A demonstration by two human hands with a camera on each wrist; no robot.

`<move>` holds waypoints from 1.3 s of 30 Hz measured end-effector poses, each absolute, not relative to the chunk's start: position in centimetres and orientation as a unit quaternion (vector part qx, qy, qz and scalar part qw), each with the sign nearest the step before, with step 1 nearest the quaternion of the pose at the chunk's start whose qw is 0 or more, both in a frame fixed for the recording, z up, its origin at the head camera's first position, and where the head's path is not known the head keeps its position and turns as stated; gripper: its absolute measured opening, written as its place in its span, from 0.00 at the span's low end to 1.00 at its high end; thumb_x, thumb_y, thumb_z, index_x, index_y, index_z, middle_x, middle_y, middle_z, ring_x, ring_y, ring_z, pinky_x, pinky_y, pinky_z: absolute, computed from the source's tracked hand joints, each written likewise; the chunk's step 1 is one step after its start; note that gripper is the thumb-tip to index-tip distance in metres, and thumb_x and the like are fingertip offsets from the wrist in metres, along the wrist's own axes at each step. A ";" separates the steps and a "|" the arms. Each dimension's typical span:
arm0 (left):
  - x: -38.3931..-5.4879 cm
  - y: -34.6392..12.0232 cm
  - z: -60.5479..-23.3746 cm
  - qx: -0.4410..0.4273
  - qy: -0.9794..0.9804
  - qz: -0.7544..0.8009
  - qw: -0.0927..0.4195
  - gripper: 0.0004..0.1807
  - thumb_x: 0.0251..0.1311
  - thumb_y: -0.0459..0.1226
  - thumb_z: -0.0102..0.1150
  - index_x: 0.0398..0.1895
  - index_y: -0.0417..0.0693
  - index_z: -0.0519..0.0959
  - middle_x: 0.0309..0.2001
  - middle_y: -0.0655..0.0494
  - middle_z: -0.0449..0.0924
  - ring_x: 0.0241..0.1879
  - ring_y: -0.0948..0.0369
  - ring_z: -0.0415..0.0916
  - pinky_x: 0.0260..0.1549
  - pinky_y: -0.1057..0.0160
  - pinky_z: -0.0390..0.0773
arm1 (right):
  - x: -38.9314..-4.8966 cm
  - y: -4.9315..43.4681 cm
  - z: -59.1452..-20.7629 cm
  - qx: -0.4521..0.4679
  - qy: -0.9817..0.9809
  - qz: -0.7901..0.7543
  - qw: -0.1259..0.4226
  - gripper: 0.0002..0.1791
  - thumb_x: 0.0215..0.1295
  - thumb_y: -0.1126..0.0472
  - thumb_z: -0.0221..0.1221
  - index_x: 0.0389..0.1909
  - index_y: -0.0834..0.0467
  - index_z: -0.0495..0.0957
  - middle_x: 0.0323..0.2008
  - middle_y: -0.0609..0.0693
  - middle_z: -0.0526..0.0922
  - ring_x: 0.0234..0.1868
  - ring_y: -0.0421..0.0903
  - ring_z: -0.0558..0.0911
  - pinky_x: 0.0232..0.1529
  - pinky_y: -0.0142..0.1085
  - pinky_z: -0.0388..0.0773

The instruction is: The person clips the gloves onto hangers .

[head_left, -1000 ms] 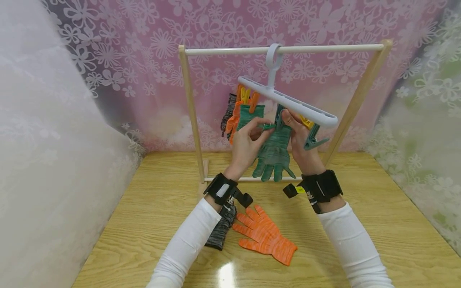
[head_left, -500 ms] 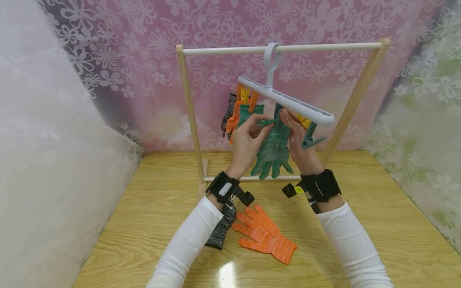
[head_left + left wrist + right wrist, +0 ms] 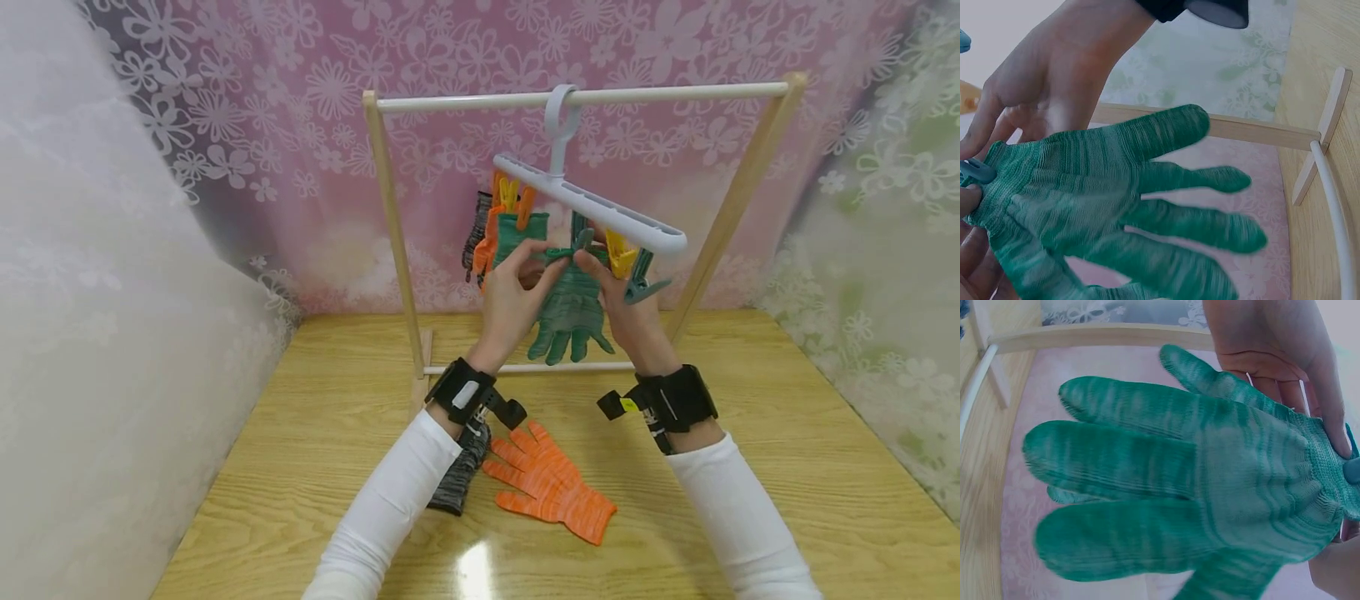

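A green knit glove (image 3: 572, 312) hangs fingers down below the white hanger (image 3: 600, 210). A teal clip (image 3: 582, 233) sits at its cuff; in the left wrist view the clip (image 3: 979, 171) overlaps the cuff edge. My left hand (image 3: 512, 296) pinches the cuff's left side between thumb and fingers. My right hand (image 3: 633, 317) holds the cuff's right side, thumb in front just under the clip, other fingers mostly hidden behind the glove. In the right wrist view the glove (image 3: 1241, 475) spreads across, with the clip barely showing at the right edge.
The hanger hooks over the white rail (image 3: 465, 102) of a wooden rack. Another green glove (image 3: 523, 229), plus orange and dark ones, hangs from clips at left. Yellow (image 3: 619, 257) and teal clips hang at right. An orange glove (image 3: 558, 487) and a grey-black glove (image 3: 459, 479) lie on the table.
My right thumb has come down off the teal clip onto the glove's cuff. The right-hand clips now show more fully. My left hand keeps its pinch.
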State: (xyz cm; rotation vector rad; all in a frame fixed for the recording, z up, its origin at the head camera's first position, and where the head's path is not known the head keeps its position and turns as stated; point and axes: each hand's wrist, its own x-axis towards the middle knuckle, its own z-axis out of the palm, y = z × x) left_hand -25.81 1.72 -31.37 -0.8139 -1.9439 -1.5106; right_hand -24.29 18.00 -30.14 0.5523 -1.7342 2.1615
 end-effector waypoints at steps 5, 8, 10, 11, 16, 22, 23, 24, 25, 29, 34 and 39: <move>-25.7 1.9 -31.6 -0.301 -0.720 -0.568 0.260 0.14 0.69 0.37 0.64 0.53 0.39 0.80 0.38 0.43 0.89 0.35 0.54 0.88 0.39 0.69 0.84 | -23.0 18.7 -30.5 0.217 -0.627 0.730 0.166 0.42 0.63 0.55 0.71 0.76 0.56 0.64 0.73 0.54 0.65 0.74 0.44 0.63 0.75 0.47 0.60; -25.8 1.9 -31.9 -0.301 -0.714 -0.576 0.260 0.14 0.68 0.36 0.64 0.53 0.38 0.80 0.39 0.43 0.89 0.36 0.54 0.88 0.40 0.69 0.84 | -22.1 19.2 -30.9 0.228 -0.626 0.723 0.182 0.36 0.66 0.62 0.68 0.74 0.57 0.67 0.69 0.58 0.69 0.66 0.49 0.73 0.65 0.38 0.73; -25.8 1.8 -32.2 -0.300 -0.711 -0.580 0.260 0.15 0.68 0.36 0.65 0.53 0.38 0.80 0.39 0.43 0.88 0.37 0.53 0.88 0.40 0.69 0.84 | -21.5 19.5 -31.0 0.224 -0.641 0.707 0.198 0.32 0.68 0.66 0.64 0.73 0.56 0.69 0.66 0.56 0.72 0.59 0.47 0.77 0.56 0.33 0.79; -25.8 1.7 -32.3 -0.300 -0.710 -0.583 0.258 0.15 0.68 0.36 0.65 0.53 0.37 0.80 0.39 0.43 0.88 0.37 0.53 0.88 0.40 0.69 0.84 | -21.2 19.6 -31.1 0.222 -0.652 0.695 0.207 0.32 0.68 0.67 0.63 0.73 0.55 0.70 0.65 0.54 0.74 0.56 0.47 0.77 0.53 0.31 0.79; -25.7 1.2 -33.1 -0.291 -0.716 -0.586 0.244 0.17 0.67 0.36 0.66 0.55 0.38 0.81 0.39 0.43 0.88 0.37 0.52 0.87 0.41 0.69 0.84 | -20.5 19.8 -30.9 0.225 -0.674 0.654 0.259 0.25 0.70 0.65 0.61 0.67 0.61 0.75 0.62 0.53 0.78 0.61 0.47 0.77 0.56 0.32 0.77; -25.6 0.5 -34.5 -0.297 -0.722 -0.583 0.224 0.17 0.67 0.36 0.66 0.56 0.40 0.82 0.43 0.44 0.87 0.41 0.53 0.85 0.43 0.67 0.83 | -20.4 19.8 -30.0 0.242 -0.664 0.648 0.286 0.20 0.75 0.61 0.59 0.63 0.63 0.78 0.59 0.51 0.81 0.60 0.47 0.77 0.62 0.33 0.74; -25.6 0.3 -34.8 -0.297 -0.725 -0.582 0.219 0.17 0.66 0.37 0.66 0.56 0.41 0.82 0.44 0.44 0.87 0.42 0.53 0.85 0.44 0.67 0.83 | -20.4 19.8 -29.9 0.241 -0.662 0.649 0.287 0.19 0.75 0.61 0.59 0.62 0.63 0.79 0.57 0.49 0.82 0.58 0.46 0.78 0.61 0.32 0.75; -25.5 0.1 -35.1 -0.294 -0.729 -0.580 0.214 0.16 0.66 0.37 0.66 0.56 0.42 0.82 0.45 0.45 0.87 0.43 0.54 0.85 0.44 0.67 0.83 | -20.4 19.8 -29.8 0.241 -0.658 0.653 0.288 0.18 0.75 0.62 0.58 0.61 0.65 0.79 0.55 0.48 0.83 0.57 0.45 0.79 0.60 0.32 0.76; -25.4 -0.2 -35.4 -0.289 -0.735 -0.576 0.211 0.16 0.66 0.37 0.67 0.55 0.43 0.83 0.46 0.45 0.86 0.44 0.54 0.85 0.45 0.67 0.83 | -20.4 19.7 -29.7 0.243 -0.655 0.654 0.291 0.18 0.75 0.63 0.58 0.60 0.67 0.79 0.52 0.47 0.84 0.55 0.44 0.80 0.60 0.32 0.77; -25.0 -1.6 -36.7 -0.269 -0.762 -0.560 0.185 0.17 0.66 0.38 0.67 0.55 0.44 0.83 0.49 0.47 0.85 0.46 0.54 0.84 0.46 0.66 0.83 | -20.5 19.3 -29.3 0.254 -0.647 0.650 0.308 0.16 0.74 0.66 0.59 0.57 0.69 0.80 0.46 0.46 0.87 0.48 0.42 0.83 0.56 0.31 0.80; -24.4 -3.8 -37.9 -0.263 -0.783 -0.548 0.134 0.18 0.66 0.38 0.67 0.57 0.45 0.82 0.48 0.48 0.86 0.44 0.54 0.85 0.45 0.64 0.83 | -20.5 18.7 -29.0 0.278 -0.624 0.661 0.311 0.16 0.72 0.65 0.61 0.57 0.67 0.81 0.45 0.50 0.89 0.48 0.44 0.84 0.55 0.31 0.80; -24.1 -6.1 -38.7 -0.287 -0.787 -0.533 0.115 0.16 0.69 0.39 0.64 0.57 0.45 0.82 0.44 0.49 0.87 0.40 0.52 0.86 0.42 0.65 0.84 | -20.4 18.2 -29.0 0.264 -0.630 0.656 0.322 0.15 0.73 0.67 0.59 0.56 0.68 0.82 0.44 0.47 0.89 0.45 0.43 0.82 0.51 0.30 0.78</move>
